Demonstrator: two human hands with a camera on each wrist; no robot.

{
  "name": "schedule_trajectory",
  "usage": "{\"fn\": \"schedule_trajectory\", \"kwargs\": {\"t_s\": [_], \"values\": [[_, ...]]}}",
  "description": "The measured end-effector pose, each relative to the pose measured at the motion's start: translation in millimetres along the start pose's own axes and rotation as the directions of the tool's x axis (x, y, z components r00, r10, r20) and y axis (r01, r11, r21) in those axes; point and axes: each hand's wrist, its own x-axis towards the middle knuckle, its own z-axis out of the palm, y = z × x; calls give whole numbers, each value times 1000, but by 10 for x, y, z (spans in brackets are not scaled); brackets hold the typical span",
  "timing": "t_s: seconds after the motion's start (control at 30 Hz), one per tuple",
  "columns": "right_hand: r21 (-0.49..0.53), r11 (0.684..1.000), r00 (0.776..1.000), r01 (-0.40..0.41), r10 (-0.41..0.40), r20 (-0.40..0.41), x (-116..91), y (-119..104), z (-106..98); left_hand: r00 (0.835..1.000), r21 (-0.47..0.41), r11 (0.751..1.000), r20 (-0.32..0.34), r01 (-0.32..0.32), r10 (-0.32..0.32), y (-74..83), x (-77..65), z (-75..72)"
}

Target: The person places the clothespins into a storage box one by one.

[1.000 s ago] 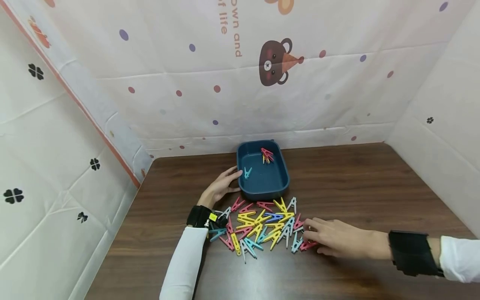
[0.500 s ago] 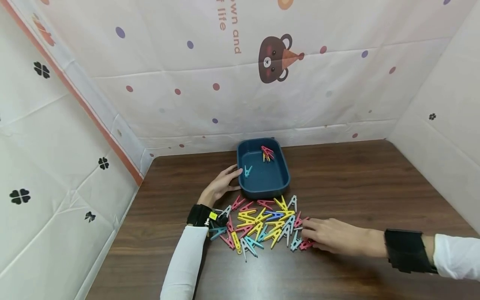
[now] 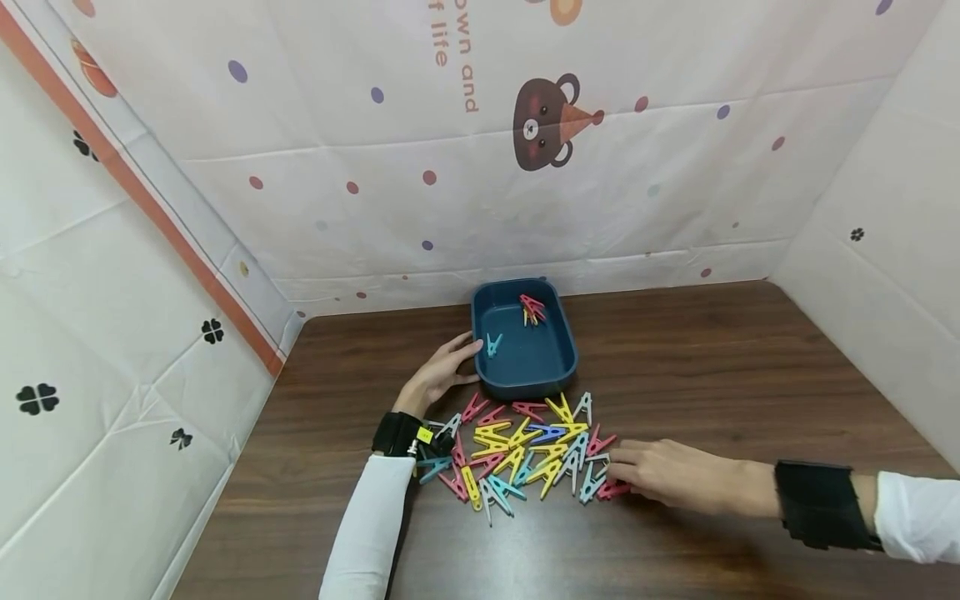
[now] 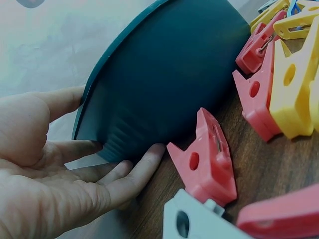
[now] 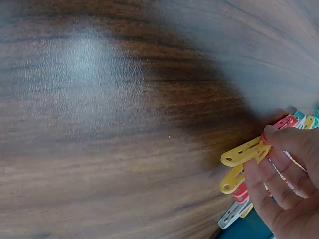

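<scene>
In the head view, my left hand (image 3: 442, 372) holds the left side of a dark blue plastic tub (image 3: 525, 367), one digit at its rim and others against its outer wall (image 4: 149, 74). Inside the tub lie a light blue clothespin (image 3: 492, 345) and a red clothespin (image 3: 532, 305) over a yellow one. At the right edge of a clothespin pile (image 3: 517, 454), my right hand (image 3: 675, 475) is low over the table. The right wrist view shows it pinching a yellow clothespin (image 5: 241, 153) between thumb and finger, with another yellow clothespin (image 5: 231, 180) close beside it.
The pile mixes red, yellow, blue and pale grey clothespins in front of the tub. A red clothespin (image 4: 204, 162) lies near my left fingers. The brown wooden table (image 3: 712, 358) meets a printed white cloth backdrop (image 3: 337, 217) behind and at both sides.
My right hand stays at the pile's right edge, its fingers drawn slightly closer together. My left hand and the tub keep their places; the head view shifts slightly.
</scene>
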Motion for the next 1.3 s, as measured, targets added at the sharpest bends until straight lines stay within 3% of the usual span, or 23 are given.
{"fn": "schedule_trajectory", "kwargs": {"t_s": [0.4, 0.53, 0.73, 0.8, 0.93, 1.13, 1.3], "values": [[27, 999, 996, -46, 43, 80, 1, -6, -32, 1000, -17, 1000, -17, 4, -4, 18, -12, -23], [41, 998, 996, -49, 46, 74, -8, 13, -74, 1000, -14, 1000, -19, 9, -9, 17, -9, -31], [-31, 998, 996, -51, 53, 75, 72, 99, -343, 1000, -9, 1000, -9, 2, -2, 12, -3, -42], [-46, 997, 995, -61, 64, 71, 147, 161, -482, 1000, -6, 1000, -10, -1, 1, 11, -6, -44], [-70, 996, 998, -63, 62, -16, 384, 348, -769, 1000, -4, 1000, -8, 2, -2, 9, -18, -39], [-77, 992, 987, -103, 93, -128, 912, 638, -1175, 1000, -4, 1000, -2, 3, -3, 10, -34, -23], [-52, 985, 972, -165, 153, -180, 1333, 944, -1370, 1000, -15, 1000, 2, -4, 4, -4, -13, 7]]}}
